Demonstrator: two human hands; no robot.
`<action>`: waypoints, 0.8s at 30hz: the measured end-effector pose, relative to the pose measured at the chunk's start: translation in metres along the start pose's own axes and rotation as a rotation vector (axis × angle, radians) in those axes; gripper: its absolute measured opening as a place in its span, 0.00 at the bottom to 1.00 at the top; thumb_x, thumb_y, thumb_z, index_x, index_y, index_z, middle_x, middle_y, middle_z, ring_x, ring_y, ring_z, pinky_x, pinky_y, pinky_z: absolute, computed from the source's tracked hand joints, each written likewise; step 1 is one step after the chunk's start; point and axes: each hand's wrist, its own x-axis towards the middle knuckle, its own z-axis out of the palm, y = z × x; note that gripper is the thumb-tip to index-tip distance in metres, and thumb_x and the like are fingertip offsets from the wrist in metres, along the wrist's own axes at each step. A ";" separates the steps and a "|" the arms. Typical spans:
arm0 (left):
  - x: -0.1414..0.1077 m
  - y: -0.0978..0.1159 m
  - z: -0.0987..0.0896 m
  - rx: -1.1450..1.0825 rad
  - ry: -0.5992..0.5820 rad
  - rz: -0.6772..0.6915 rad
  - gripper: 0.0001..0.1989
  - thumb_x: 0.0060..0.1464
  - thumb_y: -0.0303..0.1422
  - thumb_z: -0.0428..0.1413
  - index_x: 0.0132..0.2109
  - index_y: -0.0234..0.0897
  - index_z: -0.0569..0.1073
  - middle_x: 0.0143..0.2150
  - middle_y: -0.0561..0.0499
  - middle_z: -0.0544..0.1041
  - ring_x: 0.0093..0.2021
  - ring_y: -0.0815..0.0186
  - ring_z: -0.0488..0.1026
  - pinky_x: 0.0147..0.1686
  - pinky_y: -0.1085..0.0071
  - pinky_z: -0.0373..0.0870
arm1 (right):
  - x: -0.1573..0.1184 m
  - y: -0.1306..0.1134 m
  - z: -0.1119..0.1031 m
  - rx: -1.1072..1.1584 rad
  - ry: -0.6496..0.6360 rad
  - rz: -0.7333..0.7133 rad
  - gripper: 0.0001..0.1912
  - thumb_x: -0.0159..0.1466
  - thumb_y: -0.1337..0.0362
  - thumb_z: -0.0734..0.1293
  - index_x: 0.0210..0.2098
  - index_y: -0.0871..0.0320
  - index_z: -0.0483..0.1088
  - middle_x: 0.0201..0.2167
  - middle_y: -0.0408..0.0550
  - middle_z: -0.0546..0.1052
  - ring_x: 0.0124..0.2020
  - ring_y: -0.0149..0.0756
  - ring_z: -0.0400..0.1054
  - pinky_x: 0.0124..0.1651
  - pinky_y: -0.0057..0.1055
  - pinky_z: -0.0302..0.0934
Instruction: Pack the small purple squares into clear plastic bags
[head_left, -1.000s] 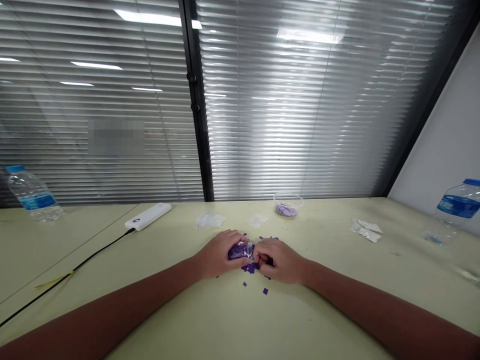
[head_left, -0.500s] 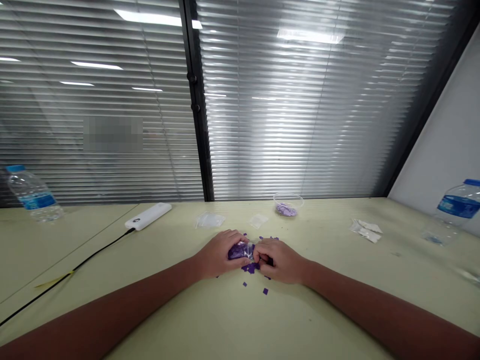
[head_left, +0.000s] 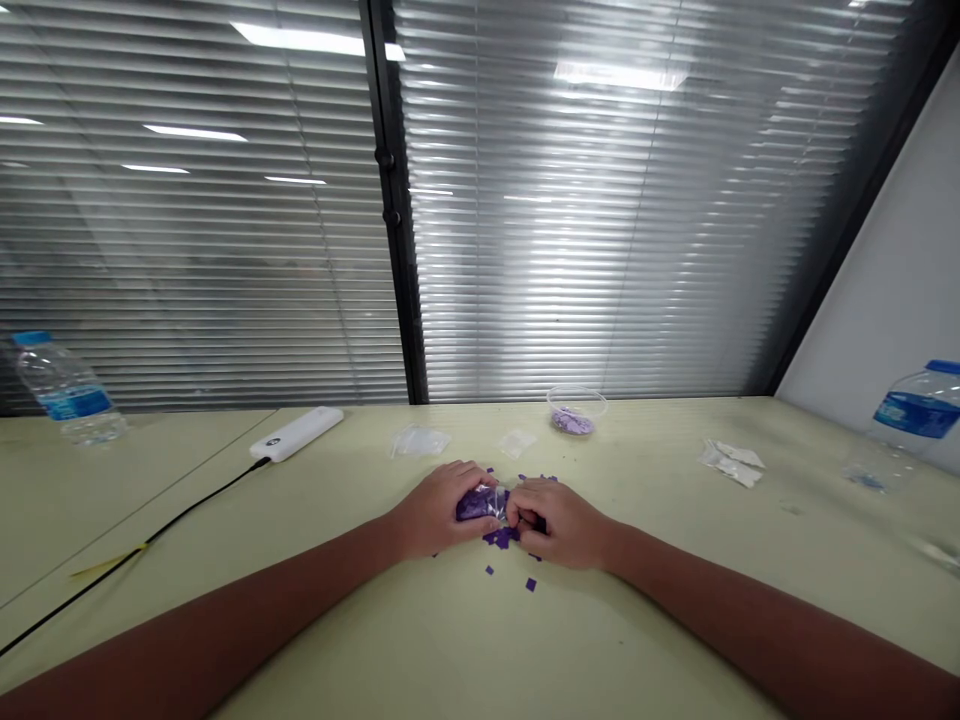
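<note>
Purple-filled bag (head_left: 475, 503) — inside the left hand's (head_left: 442, 508) grip, between fingers and thumb.

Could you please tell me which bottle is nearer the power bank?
The far-left bottle, left of the power bank; the other is at the far right.

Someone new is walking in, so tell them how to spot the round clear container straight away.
Look at the table's far edge, below the blinds. Just right of the flat clear plastic sits the round container. It alone holds pale purple pieces; the loose ones are darker.
</note>
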 end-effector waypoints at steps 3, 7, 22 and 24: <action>0.001 -0.001 0.001 0.001 0.003 0.001 0.20 0.58 0.47 0.62 0.52 0.43 0.74 0.47 0.49 0.76 0.47 0.57 0.73 0.45 0.65 0.68 | 0.000 0.001 0.000 -0.003 0.002 -0.001 0.10 0.56 0.74 0.65 0.34 0.54 0.67 0.25 0.36 0.66 0.30 0.31 0.61 0.40 0.27 0.55; 0.000 0.000 0.000 0.007 0.005 -0.002 0.19 0.58 0.46 0.62 0.52 0.43 0.74 0.47 0.48 0.76 0.47 0.56 0.73 0.46 0.64 0.68 | -0.001 0.001 0.000 -0.002 0.007 -0.005 0.10 0.55 0.74 0.65 0.34 0.54 0.67 0.25 0.37 0.66 0.30 0.31 0.61 0.40 0.27 0.55; 0.000 0.002 -0.001 -0.007 0.007 0.004 0.20 0.59 0.47 0.61 0.53 0.43 0.74 0.47 0.48 0.76 0.47 0.56 0.73 0.47 0.64 0.68 | 0.000 -0.001 -0.001 -0.008 0.000 -0.001 0.10 0.56 0.75 0.65 0.34 0.54 0.66 0.25 0.36 0.66 0.30 0.31 0.62 0.40 0.28 0.57; 0.000 0.002 -0.001 -0.010 0.004 0.004 0.20 0.59 0.47 0.61 0.53 0.43 0.74 0.47 0.48 0.76 0.47 0.56 0.73 0.46 0.64 0.68 | 0.000 -0.001 -0.001 -0.005 0.000 0.002 0.10 0.56 0.75 0.65 0.34 0.54 0.66 0.25 0.36 0.66 0.30 0.32 0.62 0.40 0.28 0.57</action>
